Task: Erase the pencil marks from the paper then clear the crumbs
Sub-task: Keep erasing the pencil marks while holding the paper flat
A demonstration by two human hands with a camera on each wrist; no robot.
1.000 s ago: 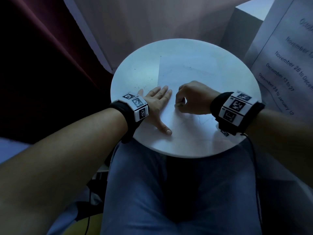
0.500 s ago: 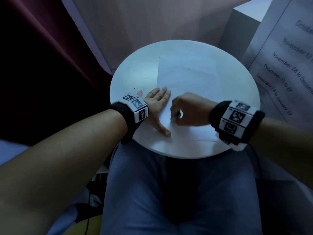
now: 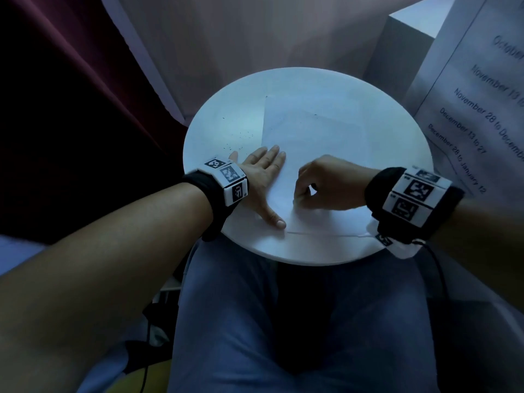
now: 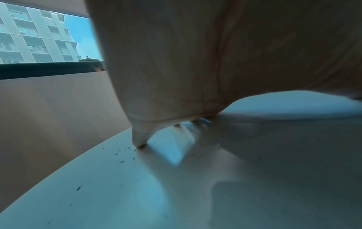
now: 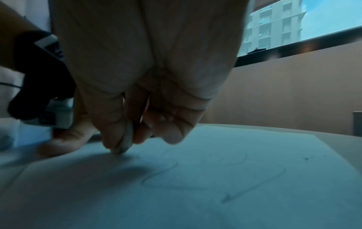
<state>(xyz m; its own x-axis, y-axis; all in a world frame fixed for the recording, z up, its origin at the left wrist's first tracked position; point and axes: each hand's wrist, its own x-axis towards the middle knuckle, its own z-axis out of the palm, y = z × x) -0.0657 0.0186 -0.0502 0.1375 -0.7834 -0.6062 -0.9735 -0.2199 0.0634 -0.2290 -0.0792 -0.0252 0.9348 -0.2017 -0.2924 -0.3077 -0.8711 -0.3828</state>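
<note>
A white sheet of paper (image 3: 317,143) lies on the round white table (image 3: 397,143). My left hand (image 3: 263,177) lies flat with straight fingers on the paper's left edge, thumb spread toward me. My right hand (image 3: 320,185) is curled over the near part of the sheet. In the right wrist view its thumb and fingers pinch a small pale eraser (image 5: 125,142) whose tip touches the paper (image 5: 195,193). Faint pencil lines (image 5: 254,184) curve across the sheet to the right of the eraser. Dark crumbs (image 3: 241,137) dot the table left of the paper and show as crumbs (image 4: 123,151) by my left fingertip.
A printed notice with dates (image 3: 476,117) hangs on the right, beside a pale box (image 3: 397,43). A dark red curtain (image 3: 71,95) fills the left. My knees in blue trousers (image 3: 283,321) sit under the table's near rim. A window (image 5: 313,23) shows behind.
My right hand has slid toward me and to the left along the paper with the eraser. The left hand stays pressed in the same place.
</note>
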